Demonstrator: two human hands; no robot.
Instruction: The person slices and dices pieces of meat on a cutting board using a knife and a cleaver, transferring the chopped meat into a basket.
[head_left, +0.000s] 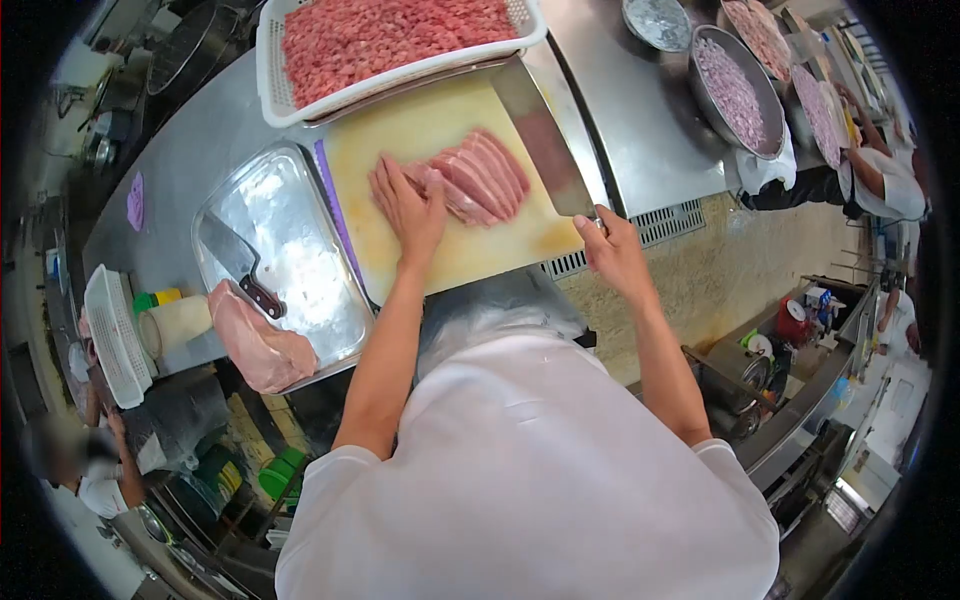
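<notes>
My left hand (408,212) is on the near-left end of a row of pale pink meat slices (485,175), its fingers and thumb around the meat and partly hiding it. The slices lean over one another on a yellowed white cutting board (450,262). In my right hand (612,250) is the handle of a cleaver (545,135). Its broad blade points away from me over the board's right edge, apart from the meat.
A white basket (400,72) of diced meat stands behind the board. Left of it, a metal tray (300,200) holds a knife (240,268) and a large raw meat piece (258,340). Bowls of chopped onion (730,90) stand at the right. Other people are at both sides.
</notes>
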